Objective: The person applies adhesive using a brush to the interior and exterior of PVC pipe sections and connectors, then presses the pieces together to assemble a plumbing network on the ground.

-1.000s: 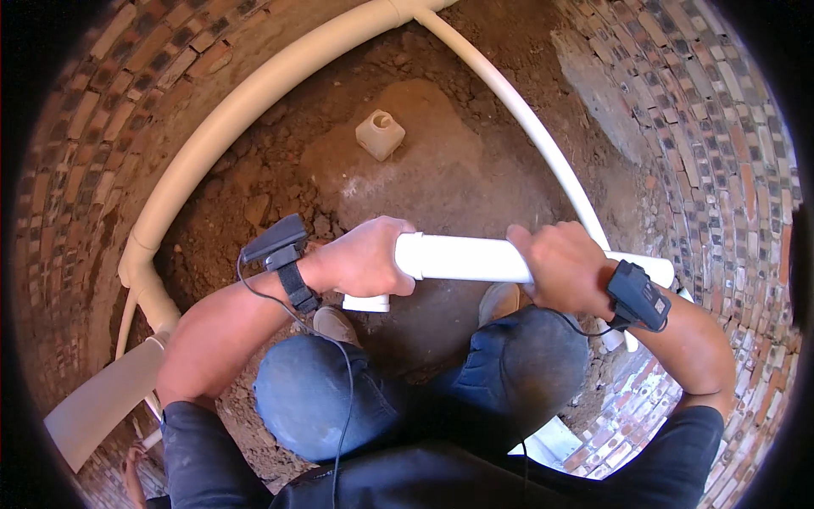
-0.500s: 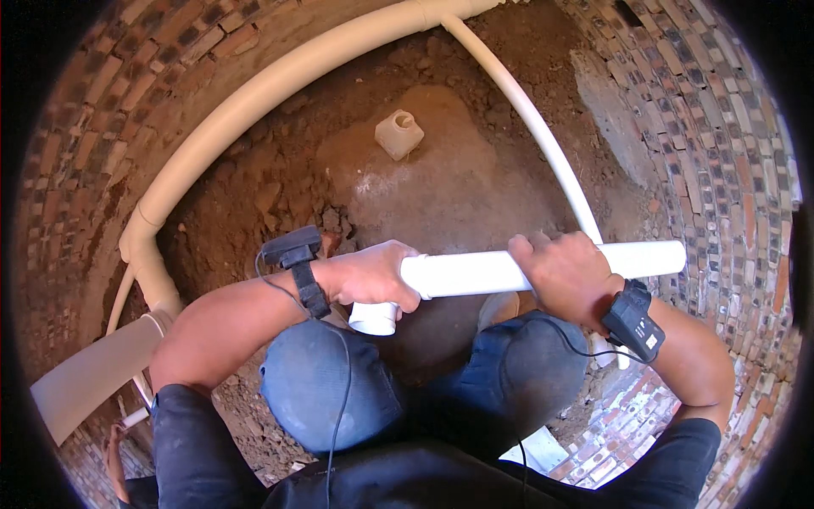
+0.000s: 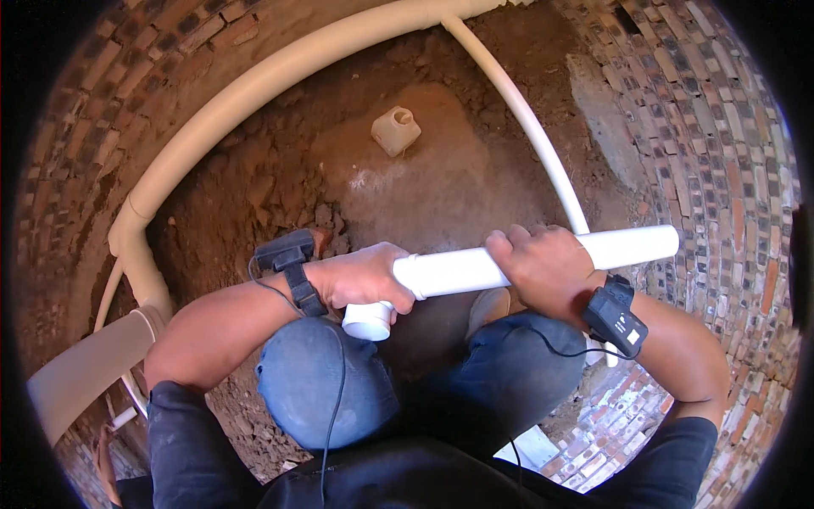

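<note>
A white plastic pipe (image 3: 458, 273) lies almost level above my knees, its far right end tilted slightly up. My left hand (image 3: 360, 280) is closed around a white pipe fitting (image 3: 367, 322) at the pipe's left end. The fitting's short branch pokes out below my fingers, and the rest of it is mostly hidden by the hand. My right hand (image 3: 547, 267) wraps over the middle of the pipe from above, with the free end sticking out beyond it to the right.
A large cream pipe (image 3: 254, 89) curves along the brick wall, with a thinner pipe (image 3: 526, 110) branching off it toward me. An opened plastic jug (image 3: 396, 131) stands on the dirt floor. At the lower left, another person's hand (image 3: 105, 450) shows beside a small white pipe (image 3: 125, 416).
Both hands and the white pipe have shifted a little left. The pipe's right end has risen slightly, so it slants more. Each hand keeps its grip.
</note>
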{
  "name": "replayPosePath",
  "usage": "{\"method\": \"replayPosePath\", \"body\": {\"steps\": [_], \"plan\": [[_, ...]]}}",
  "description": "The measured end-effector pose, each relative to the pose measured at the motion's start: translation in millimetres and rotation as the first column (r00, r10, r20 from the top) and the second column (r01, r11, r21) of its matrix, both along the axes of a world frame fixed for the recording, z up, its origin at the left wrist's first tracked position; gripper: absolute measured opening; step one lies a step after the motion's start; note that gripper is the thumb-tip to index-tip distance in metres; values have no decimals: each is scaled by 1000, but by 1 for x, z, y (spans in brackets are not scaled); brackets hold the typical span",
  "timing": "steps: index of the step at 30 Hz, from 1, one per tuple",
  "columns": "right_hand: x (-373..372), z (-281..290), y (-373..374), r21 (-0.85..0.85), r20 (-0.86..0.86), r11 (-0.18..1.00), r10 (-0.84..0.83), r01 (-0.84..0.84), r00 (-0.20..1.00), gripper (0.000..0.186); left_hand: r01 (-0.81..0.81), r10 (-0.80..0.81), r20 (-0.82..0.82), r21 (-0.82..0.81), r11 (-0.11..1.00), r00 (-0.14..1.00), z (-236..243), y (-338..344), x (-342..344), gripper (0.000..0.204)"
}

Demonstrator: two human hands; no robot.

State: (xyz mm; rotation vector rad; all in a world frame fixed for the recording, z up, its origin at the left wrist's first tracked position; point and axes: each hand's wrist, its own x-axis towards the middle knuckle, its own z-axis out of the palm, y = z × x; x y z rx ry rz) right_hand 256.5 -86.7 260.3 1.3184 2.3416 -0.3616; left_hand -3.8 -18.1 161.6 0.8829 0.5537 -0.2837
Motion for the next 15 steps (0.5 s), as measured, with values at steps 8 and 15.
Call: {"method": "replayPosePath", "body": {"steps": [8,15], "plan": [[-9,1,6,-124,-23,992,16,-19,1000,23,88,-76,-44,440,894,996,3,-5,5,31],[-11,-3,5,-206,-13,976,-69,65,998,28,60,-43,-47,452,890,998,3,-6,5,29]]}}
